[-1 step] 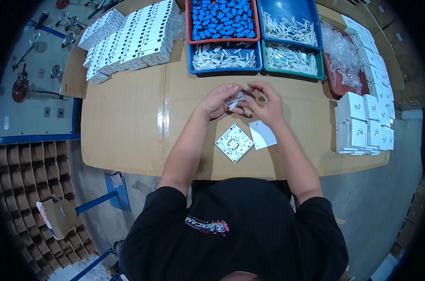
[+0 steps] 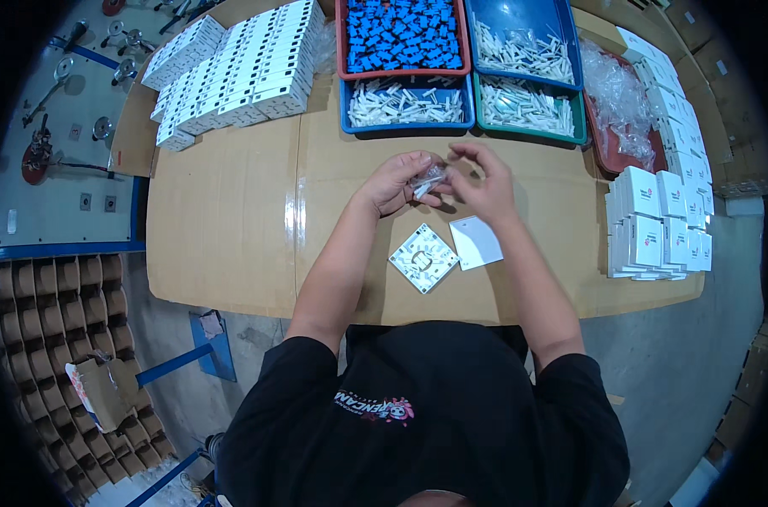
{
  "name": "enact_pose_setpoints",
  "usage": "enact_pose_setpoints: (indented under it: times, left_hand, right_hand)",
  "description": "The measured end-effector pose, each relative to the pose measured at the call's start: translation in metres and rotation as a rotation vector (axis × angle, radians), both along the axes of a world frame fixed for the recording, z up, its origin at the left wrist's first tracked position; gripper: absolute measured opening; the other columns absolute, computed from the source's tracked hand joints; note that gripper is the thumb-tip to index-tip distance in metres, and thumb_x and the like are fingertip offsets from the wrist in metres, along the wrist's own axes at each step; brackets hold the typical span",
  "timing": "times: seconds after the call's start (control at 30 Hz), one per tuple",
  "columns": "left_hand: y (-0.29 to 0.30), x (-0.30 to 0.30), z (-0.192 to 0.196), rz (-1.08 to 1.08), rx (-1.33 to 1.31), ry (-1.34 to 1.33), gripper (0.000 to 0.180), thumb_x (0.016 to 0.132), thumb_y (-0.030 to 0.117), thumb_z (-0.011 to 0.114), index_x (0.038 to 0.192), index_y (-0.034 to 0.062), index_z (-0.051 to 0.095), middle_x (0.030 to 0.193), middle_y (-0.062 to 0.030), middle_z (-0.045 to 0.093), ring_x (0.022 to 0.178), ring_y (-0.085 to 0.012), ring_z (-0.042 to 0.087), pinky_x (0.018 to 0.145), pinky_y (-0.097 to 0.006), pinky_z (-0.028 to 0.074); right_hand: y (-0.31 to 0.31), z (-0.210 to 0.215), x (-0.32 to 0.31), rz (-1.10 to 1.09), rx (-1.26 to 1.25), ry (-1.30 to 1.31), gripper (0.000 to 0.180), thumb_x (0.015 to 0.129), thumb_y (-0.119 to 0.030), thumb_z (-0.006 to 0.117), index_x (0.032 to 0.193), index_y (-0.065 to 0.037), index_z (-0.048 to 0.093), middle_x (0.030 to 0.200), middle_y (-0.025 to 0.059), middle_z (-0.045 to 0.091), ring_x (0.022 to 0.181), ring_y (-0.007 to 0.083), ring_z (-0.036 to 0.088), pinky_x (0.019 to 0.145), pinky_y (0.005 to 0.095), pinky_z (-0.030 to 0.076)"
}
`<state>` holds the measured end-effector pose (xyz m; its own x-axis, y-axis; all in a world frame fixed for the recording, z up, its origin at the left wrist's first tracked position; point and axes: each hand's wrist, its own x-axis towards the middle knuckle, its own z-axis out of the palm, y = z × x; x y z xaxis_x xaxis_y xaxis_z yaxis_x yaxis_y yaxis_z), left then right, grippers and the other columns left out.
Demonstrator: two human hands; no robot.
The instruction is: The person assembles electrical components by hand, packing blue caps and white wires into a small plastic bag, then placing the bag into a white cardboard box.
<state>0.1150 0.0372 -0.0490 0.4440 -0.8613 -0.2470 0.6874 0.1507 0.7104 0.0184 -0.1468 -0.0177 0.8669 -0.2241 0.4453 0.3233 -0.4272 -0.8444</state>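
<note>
My left hand [image 2: 396,179] is closed around a small clear plastic bag [image 2: 429,176] with white stick-like pieces [image 2: 426,191] in it. Close by on the right is my right hand [image 2: 485,186], its forefinger curved and apart from the thumb; the thumb side is right at the bag's edge, and whether it touches cannot be told. Just below the hands lies a square white plate [image 2: 423,258] with small parts and an oval middle, tilted like a diamond. A flat white card-like piece [image 2: 477,242] lies beside it, under my right wrist.
Trays stand at the back: a red one [image 2: 341,51] of blue pieces, blue [image 2: 407,130] and green [image 2: 532,133] ones of white sticks. White boxes [image 2: 257,84] are stacked far left, more [image 2: 644,241] at right. Clear bags [image 2: 620,101] fill a red tray.
My right hand has shifted very slightly right, away from the bag. My left hand and the bag look unchanged.
</note>
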Motion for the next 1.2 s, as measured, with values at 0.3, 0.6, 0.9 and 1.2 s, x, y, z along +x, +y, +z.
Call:
enact_pose_setpoints:
  times: [0.3,0.6,0.9,1.2]
  left_hand:
    - [0.008,0.008,-0.011,-0.004,-0.106,0.110,0.042,0.104,0.038,0.056,0.130,0.0046,0.053,0.118,-0.0217,0.067,0.106,-0.0331,0.071,0.073,-0.039,0.065]
    - [0.009,0.012,-0.017,-0.041,-0.152,0.177,0.045,0.105,0.037,0.054,0.134,0.0042,0.050,0.120,-0.0220,0.066,0.109,-0.0325,0.070,0.072,-0.038,0.064]
    - [0.009,0.013,-0.015,-0.037,-0.153,0.203,0.044,0.105,0.037,0.054,0.133,0.0032,0.050,0.120,-0.0235,0.065,0.108,-0.0336,0.070,0.071,-0.038,0.065]
    - [0.010,0.012,-0.016,-0.047,-0.175,0.201,0.040,0.104,0.036,0.056,0.129,0.0045,0.054,0.118,-0.0214,0.068,0.106,-0.0305,0.071,0.072,-0.038,0.065]
  right_hand:
    - [-0.039,0.009,0.113,-0.034,-0.344,0.138,0.025,0.088,-0.011,0.067,0.112,-0.010,0.072,0.101,0.0140,0.073,0.099,0.0322,0.068,0.083,0.0406,0.055]
    - [-0.051,0.012,0.151,0.184,-0.834,0.220,0.032,0.086,-0.007,0.064,0.117,-0.015,0.070,0.098,0.0132,0.073,0.094,0.0338,0.070,0.081,0.0465,0.056]
    - [-0.047,0.010,0.151,0.146,-0.833,0.256,0.029,0.087,-0.017,0.070,0.116,-0.015,0.070,0.097,0.0128,0.073,0.095,0.0340,0.069,0.081,0.0473,0.055]
    - [-0.047,-0.001,0.147,0.097,-0.773,0.168,0.022,0.093,-0.019,0.064,0.113,-0.015,0.071,0.098,0.0148,0.071,0.096,0.0350,0.068,0.083,0.0472,0.054]
